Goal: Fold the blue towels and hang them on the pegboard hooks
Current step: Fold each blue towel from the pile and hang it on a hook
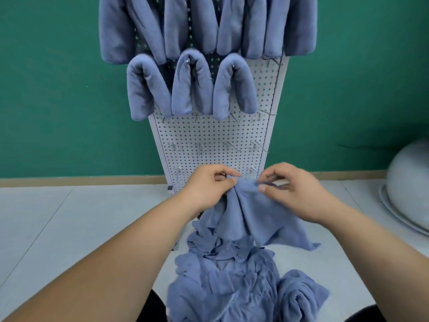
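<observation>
A blue towel [253,214] hangs bunched from both hands in front of the white pegboard [216,135]. My left hand [206,184] pinches its top edge at the left, and my right hand [294,189] pinches the same edge at the right, close together. Below it a crumpled pile of blue towels [234,282] lies on the floor. Several folded blue towels [192,87] hang over hooks on the upper rows of the board. Bare metal hooks [255,145] stick out on the lower rows.
The pegboard leans against a green wall [58,89] with a wooden skirting along the floor. A grey upturned basin [408,182] lies at the right edge. Pale floor tiles [69,224] spread left of the pile.
</observation>
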{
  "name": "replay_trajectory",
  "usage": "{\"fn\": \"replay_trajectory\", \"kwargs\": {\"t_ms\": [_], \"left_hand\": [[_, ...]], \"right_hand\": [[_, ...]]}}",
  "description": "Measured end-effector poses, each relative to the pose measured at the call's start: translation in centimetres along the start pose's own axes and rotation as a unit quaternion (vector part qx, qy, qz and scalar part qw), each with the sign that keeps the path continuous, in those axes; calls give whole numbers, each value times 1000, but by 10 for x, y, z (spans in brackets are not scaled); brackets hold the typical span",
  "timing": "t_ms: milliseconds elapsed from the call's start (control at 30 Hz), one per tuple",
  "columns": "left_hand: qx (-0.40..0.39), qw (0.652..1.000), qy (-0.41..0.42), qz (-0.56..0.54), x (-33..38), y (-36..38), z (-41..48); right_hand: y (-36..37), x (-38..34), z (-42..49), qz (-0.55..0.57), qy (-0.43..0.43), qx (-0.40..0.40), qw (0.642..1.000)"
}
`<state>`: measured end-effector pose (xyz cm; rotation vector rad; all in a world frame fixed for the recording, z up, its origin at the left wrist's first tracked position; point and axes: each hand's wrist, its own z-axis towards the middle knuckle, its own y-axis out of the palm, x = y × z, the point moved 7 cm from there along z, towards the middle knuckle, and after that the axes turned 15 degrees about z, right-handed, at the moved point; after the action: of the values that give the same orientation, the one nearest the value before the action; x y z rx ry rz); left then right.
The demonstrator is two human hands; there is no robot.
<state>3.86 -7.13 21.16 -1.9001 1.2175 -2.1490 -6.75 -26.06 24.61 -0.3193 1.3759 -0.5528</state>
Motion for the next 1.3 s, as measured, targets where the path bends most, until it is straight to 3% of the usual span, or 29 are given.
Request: {"fn": "replay_trajectory", "kwargs": {"t_ms": [100,267,433,533,700,967,1200,1300], "left_hand": [[-28,998,-23,-43,1,12,1],[-59,996,-28,-68,1,18,7],[-67,992,8,105,-14,19,19],[-61,980,29,188,-14,24,23],[-16,973,68,219,-9,19,36],[-101,957,84,257,-29,-2,46],[-160,941,71,291,-40,-6,46],[-168,952,32,253,-53,-8,47]], "right_hand": [[25,6,2,-70,16,-57,996],[35,19,14,-112,29,-39,992],[13,11,22,-33,-37,50,998],[9,9,27,-4,-63,56,996],[1,9,37,-48,-91,69,992],[-26,30,46,-92,-46,69,992],[-51,49,47,-83,-3,150,985],[-60,62,46,-84,31,189,978]]}}
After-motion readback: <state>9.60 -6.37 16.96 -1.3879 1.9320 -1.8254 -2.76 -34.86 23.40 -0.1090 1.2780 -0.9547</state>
